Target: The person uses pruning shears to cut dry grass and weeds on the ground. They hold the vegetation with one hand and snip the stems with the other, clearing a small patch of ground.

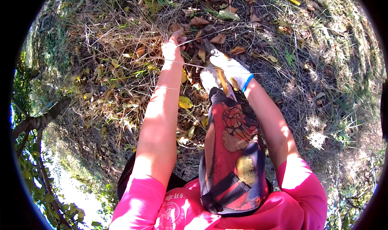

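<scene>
My bare left hand [173, 48] reaches down among dry grass stems at the upper middle; grass and shade partly hide its fingers, and whether they hold a stem cannot be told. My right hand [232, 69], in a white knit glove with a blue cuff, grips pruning shears [222, 80] with yellow handles. The dark head of the shears points up and left, towards my left hand, without touching it. Just below the glove a light-coloured shoe [209, 79] rests on the ground. A patterned red and dark fabric bag or cover [232, 133] lies between my forearms.
Dry grass [121, 39] and fallen leaves cover the ground around my hands. A yellow leaf [185, 102] lies below my left hand. At the far left a tree branch [41, 121] with green foliage reaches into view.
</scene>
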Demonstrator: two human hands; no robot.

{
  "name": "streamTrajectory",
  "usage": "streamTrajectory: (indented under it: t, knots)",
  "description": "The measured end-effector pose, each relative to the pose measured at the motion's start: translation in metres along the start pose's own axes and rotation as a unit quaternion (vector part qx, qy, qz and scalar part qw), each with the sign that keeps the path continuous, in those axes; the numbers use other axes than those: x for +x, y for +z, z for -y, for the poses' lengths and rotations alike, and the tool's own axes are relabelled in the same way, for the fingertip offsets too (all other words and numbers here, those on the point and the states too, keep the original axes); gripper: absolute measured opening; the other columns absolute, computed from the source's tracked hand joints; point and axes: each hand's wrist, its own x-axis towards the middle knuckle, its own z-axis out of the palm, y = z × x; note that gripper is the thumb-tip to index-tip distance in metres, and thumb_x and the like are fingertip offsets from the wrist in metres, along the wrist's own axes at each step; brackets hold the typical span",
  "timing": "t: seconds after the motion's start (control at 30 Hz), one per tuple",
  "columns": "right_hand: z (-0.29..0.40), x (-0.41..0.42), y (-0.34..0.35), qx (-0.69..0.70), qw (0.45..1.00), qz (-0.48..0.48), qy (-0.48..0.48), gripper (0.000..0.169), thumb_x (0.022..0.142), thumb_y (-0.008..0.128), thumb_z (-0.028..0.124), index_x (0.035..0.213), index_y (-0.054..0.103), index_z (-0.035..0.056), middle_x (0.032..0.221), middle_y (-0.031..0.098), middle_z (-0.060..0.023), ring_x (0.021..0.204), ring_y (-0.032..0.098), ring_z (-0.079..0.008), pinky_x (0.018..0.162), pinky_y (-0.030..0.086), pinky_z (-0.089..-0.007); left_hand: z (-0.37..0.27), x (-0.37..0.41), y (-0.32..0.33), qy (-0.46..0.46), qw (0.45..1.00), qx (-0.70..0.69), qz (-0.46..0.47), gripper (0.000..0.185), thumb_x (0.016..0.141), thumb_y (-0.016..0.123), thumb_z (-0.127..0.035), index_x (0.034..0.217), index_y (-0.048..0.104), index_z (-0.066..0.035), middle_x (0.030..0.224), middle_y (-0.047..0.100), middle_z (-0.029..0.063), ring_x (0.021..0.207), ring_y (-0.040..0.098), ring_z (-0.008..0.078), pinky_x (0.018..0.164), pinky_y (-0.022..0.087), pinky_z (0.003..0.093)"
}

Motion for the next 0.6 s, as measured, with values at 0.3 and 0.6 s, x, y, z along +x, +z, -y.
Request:
streamTrajectory:
  t: [0.3, 0.6]
  knots:
    - [0.013, 0.011, 0.0, 0.018, 0.999, 0.042, 0.0, 0.04, 0.08, 0.067, 0.043, 0.092, 0.054, 0.0069, 0.069, 0.056, -0.0038, 0.054, 0.059, -0.016, 0.049, 0.052, -0.0293, 0.005, -0.009, 0.002, 0.008, 1.0, -0.022, 0.02, 0.025, 0.09, 0.058, -0.031, 0.095, 0.063, -0.007, 0.077, 0.062, 0.001, 0.063, 0.055, 0.0098, 0.053, 0.047, 0.0217]
    - [0.023, 0.027, 0.004, 0.025, 0.999, 0.046, -0.004, 0.038, 0.083, 0.063, 0.042, 0.096, 0.057, 0.0061, 0.068, 0.057, -0.0075, 0.052, 0.058, -0.0183, 0.047, 0.051, -0.0328, 0.018, -0.009, -0.011, 0.041, 0.995, -0.068, 0.055, 0.023, 0.089, 0.061, -0.03, 0.094, 0.062, -0.008, 0.085, 0.061, -0.0003, 0.076, 0.056, 0.0104, 0.068, 0.048, 0.0246]
